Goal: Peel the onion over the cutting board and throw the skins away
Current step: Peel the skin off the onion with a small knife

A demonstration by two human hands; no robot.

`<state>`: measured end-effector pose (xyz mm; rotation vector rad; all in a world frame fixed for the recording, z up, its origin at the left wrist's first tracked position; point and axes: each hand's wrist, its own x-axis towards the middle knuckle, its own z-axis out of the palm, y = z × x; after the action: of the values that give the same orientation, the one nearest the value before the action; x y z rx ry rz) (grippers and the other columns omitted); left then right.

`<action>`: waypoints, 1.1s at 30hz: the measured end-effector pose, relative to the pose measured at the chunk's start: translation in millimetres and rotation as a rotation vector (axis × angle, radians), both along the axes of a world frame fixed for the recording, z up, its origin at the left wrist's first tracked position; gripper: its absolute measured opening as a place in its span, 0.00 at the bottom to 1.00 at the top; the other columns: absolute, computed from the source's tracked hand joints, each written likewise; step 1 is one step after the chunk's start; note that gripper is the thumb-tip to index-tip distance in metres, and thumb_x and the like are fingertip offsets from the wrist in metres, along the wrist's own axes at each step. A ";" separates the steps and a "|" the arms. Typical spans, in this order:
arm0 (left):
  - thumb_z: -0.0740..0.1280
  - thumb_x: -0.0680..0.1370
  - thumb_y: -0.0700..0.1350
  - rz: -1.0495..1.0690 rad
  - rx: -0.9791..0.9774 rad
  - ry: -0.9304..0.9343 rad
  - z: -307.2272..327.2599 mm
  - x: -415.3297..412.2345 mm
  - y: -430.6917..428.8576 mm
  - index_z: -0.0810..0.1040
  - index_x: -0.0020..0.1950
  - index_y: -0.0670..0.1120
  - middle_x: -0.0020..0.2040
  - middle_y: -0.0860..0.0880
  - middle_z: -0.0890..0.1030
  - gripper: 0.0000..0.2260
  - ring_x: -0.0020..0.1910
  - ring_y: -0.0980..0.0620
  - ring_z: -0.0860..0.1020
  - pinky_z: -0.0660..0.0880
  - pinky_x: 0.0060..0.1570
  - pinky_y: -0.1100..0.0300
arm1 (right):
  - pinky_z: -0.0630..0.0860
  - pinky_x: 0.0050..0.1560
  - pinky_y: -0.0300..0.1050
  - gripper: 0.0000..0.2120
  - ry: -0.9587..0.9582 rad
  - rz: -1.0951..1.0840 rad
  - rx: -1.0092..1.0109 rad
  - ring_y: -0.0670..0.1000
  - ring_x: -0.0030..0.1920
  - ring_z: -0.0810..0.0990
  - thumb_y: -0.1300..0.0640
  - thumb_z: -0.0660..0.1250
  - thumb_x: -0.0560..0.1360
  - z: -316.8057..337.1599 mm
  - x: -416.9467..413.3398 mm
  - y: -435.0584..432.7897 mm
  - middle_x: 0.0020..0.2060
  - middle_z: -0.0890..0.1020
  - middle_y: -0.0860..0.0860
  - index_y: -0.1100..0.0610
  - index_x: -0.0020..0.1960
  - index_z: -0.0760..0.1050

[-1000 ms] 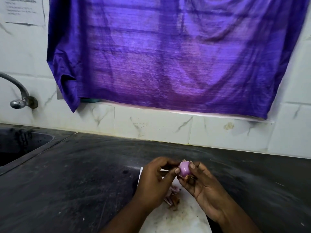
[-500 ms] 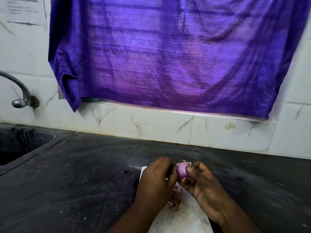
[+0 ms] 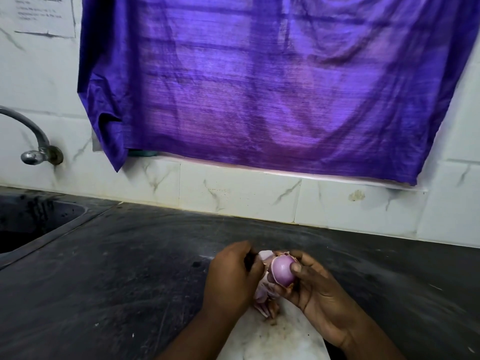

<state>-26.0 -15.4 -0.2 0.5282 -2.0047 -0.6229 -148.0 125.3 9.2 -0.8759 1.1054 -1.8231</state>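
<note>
A small purple onion [image 3: 282, 271] is held above the white marble cutting board [image 3: 275, 336]. My right hand [image 3: 315, 289] grips it, thumb on its right side and fingers underneath. Just left of the onion, my left hand [image 3: 233, 276] pinches a pale strip of skin [image 3: 265, 256] that still hangs from the onion. A small heap of peeled skins [image 3: 263, 300] lies on the board under both hands. My forearms cover part of the board.
The board lies on a dark stone counter [image 3: 130, 268]. A sink basin [image 3: 31, 224] with a metal tap [image 3: 33, 141] is at the far left. A purple cloth [image 3: 259, 87] hangs on the tiled wall behind.
My left hand has drawn away to the left, pulling a strip of skin off the onion. More bare purple onion shows. My right hand has kept its hold.
</note>
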 end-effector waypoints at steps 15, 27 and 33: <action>0.65 0.77 0.60 0.008 -0.034 -0.080 5.6 3.4 3.9 0.84 0.40 0.52 0.36 0.58 0.79 0.15 0.37 0.59 0.77 0.67 0.33 0.60 | 0.84 0.54 0.52 0.41 -0.287 -0.097 -0.135 0.65 0.63 0.82 0.54 0.87 0.56 3.2 -4.4 -1.5 0.62 0.81 0.67 0.69 0.62 0.77; 0.69 0.73 0.55 -0.279 0.273 0.022 5.2 -2.2 14.1 0.84 0.39 0.50 0.37 0.53 0.85 0.10 0.38 0.56 0.83 0.79 0.39 0.59 | 0.84 0.53 0.45 0.29 -0.129 -0.134 -0.103 0.58 0.56 0.86 0.56 0.77 0.65 -2.1 -1.6 -4.1 0.59 0.84 0.64 0.65 0.63 0.77; 0.72 0.75 0.42 -0.321 0.418 0.059 7.0 -1.6 14.8 0.85 0.39 0.46 0.36 0.46 0.86 0.05 0.34 0.49 0.84 0.79 0.35 0.59 | 0.84 0.50 0.44 0.26 -0.124 -0.143 -0.124 0.57 0.55 0.87 0.56 0.79 0.64 -1.8 0.0 -5.0 0.59 0.85 0.64 0.64 0.60 0.79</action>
<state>-27.6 -0.5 6.9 0.4257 -1.9232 -1.2565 -148.0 120.3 7.4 -0.7595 1.0077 -2.0537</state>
